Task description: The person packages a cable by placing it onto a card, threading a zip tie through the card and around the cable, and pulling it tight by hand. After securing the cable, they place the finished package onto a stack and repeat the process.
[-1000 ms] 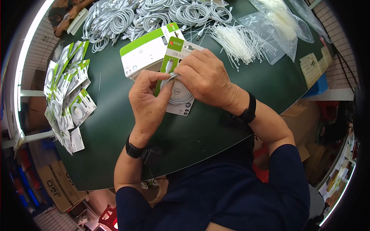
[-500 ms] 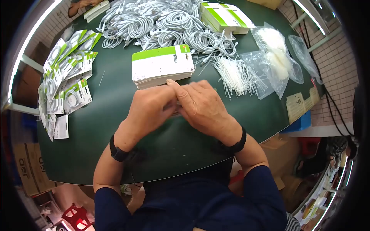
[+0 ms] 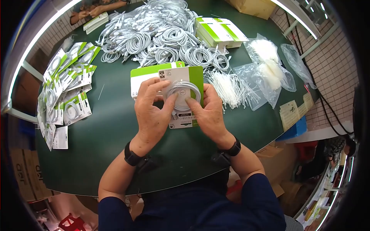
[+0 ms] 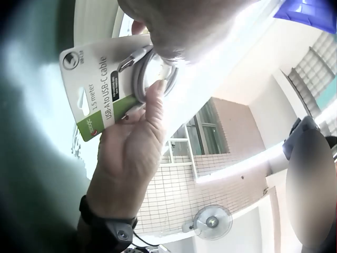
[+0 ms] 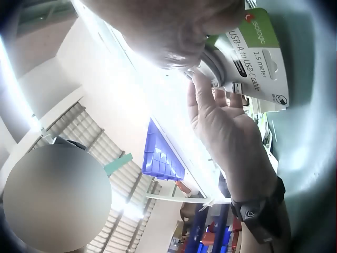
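Observation:
A printed USB-A to USB-C cable card (image 3: 197, 79), white with a green band, is held up over the table in the head view, its hanging slot end toward the body. A coiled grey-white cable (image 3: 195, 91) sits round the middle of its face. My left hand (image 3: 152, 113) grips one side, thumb on the coil and fingers reaching the far edge. At the other side my right hand (image 3: 211, 118) holds it, thumb pressed at the coil's centre, fingers behind. Both wrist views show the card's lettering (image 4: 100, 84) and a metal plug (image 5: 237, 88) beside the coil.
Behind the hands lies a stack of cards (image 3: 156, 69). A heap of coiled cables (image 3: 150, 36), more card stacks (image 3: 210, 34), white cable ties (image 3: 231, 90) and plastic bags (image 3: 266, 71) spread beyond. Filled cards (image 3: 73, 109) pile at left. Another person's hands (image 3: 90, 12) show at top left.
Both hands have turned the card end for end, so its slot end now points toward the body. The thumbs have moved onto the coil's middle. The head view has shifted.

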`<state>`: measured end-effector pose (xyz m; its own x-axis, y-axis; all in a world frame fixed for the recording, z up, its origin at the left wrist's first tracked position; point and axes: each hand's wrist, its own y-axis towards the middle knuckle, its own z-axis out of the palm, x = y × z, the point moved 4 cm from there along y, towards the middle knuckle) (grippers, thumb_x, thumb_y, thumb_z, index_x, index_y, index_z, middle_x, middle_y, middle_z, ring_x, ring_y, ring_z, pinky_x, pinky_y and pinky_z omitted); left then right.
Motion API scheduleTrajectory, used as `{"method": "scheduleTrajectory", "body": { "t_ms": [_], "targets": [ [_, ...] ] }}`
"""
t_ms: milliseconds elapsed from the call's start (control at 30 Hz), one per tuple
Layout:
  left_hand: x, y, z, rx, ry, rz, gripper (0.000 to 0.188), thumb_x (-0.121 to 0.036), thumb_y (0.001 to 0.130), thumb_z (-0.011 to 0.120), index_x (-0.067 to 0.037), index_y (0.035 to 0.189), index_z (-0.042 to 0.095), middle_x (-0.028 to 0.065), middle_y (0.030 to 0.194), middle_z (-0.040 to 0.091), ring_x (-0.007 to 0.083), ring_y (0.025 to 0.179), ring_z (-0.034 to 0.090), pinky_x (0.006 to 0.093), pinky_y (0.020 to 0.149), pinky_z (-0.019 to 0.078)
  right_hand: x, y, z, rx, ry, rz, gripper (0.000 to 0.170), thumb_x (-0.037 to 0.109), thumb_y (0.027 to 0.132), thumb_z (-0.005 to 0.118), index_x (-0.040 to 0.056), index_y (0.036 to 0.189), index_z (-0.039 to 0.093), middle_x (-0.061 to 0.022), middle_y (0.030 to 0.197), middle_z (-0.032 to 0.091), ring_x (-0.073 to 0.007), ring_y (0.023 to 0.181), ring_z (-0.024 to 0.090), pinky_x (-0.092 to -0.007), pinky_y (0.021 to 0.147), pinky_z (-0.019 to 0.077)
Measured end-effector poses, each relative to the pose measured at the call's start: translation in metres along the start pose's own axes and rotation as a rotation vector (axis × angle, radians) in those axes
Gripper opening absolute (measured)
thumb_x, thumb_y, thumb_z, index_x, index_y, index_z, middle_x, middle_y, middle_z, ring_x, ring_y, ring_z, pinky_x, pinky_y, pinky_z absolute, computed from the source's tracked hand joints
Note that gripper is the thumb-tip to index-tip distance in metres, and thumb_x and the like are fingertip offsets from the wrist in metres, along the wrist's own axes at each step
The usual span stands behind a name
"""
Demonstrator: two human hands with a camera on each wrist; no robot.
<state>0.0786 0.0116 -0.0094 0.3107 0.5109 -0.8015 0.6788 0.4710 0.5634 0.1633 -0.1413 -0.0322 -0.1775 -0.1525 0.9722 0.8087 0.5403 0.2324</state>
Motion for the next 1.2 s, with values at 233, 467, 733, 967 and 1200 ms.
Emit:
{"method": "scheduleTrajectory", "body": {
  "t_ms": [233,467,733,967,1200],
  "targets": [
    [0.013,-0.007,0.014,-0.067,-0.108,-0.071,0.027,0.002,0.090,0.076,-0.002,0.116,0.073,0.0118,0.114,0.069,0.0181,0.092,0.070,0.0289,0.070,0.0609,-0.009,-0.004,0.000,-0.012,-0.035,-0.002,0.037,0.003,0.100,0.068,-0.0010,0.131,0.050,-0.0104,0.122,0.064,-0.0140,0.110,0.064,-0.0305,0.096,0.0540],
    [0.025,-0.013,0.015,-0.101,-0.068,0.007,0.028,0.003,0.093,0.073,-0.003,0.121,0.073,0.0114,0.118,0.068,0.0173,0.100,0.069,0.0284,0.083,0.0587,-0.011,-0.007,0.007,-0.012,-0.028,-0.025,0.038,0.002,0.099,0.070,0.0001,0.131,0.050,-0.0091,0.123,0.064,-0.0135,0.112,0.062,-0.0307,0.098,0.0529],
    [0.022,-0.020,0.022,-0.142,-0.455,-0.234,0.043,0.004,0.097,0.070,0.005,0.139,0.061,0.0139,0.134,0.064,0.0184,0.116,0.065,0.0323,0.101,0.0541,-0.008,-0.009,0.009,-0.058,0.061,0.019,0.041,0.002,0.096,0.073,-0.0001,0.131,0.051,-0.0090,0.122,0.064,-0.0132,0.111,0.063,-0.0309,0.097,0.0533],
    [0.035,-0.033,0.026,-0.173,-0.444,-0.203,0.046,0.004,0.097,0.071,0.005,0.141,0.060,0.0139,0.138,0.063,0.0173,0.117,0.064,0.0334,0.100,0.0548,-0.001,-0.011,0.011,-0.049,-0.101,-0.052,0.040,0.005,0.095,0.076,-0.0010,0.127,0.053,-0.0085,0.116,0.067,-0.0128,0.105,0.065,-0.0296,0.091,0.0553],
    [0.036,-0.032,0.024,-0.196,-0.411,-0.335,0.032,0.001,0.098,0.071,0.003,0.130,0.069,0.0096,0.124,0.071,0.0145,0.111,0.066,0.0302,0.096,0.0545,-0.003,-0.014,0.010,-0.061,-0.098,-0.054,0.040,0.009,0.094,0.078,-0.0016,0.125,0.055,-0.0093,0.112,0.068,-0.0120,0.101,0.064,-0.0297,0.087,0.0558]
  ]
}}
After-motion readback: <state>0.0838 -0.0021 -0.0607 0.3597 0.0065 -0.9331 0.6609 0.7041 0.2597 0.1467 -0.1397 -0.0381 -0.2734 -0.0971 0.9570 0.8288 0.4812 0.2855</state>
